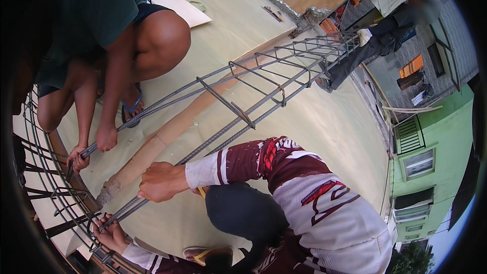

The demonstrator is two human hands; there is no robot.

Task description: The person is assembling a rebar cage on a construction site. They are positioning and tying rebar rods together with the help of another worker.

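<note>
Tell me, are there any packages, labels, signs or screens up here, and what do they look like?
No packages, signs or screens are in view.
Printed graphics: on a co-worker's jersey, lower middle of the picture; angular red and maroon shapes on white, with maroon sleeves.

Daylight falls on a pale plywood deck (324, 122); beyond its edge stand a green house (436, 137) and a grey-tiled yard (421, 50).

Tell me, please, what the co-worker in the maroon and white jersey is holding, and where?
A rebar cage: one hand grips a long bar near its lower end, the other hand holds the bar tips at the very end.
</note>
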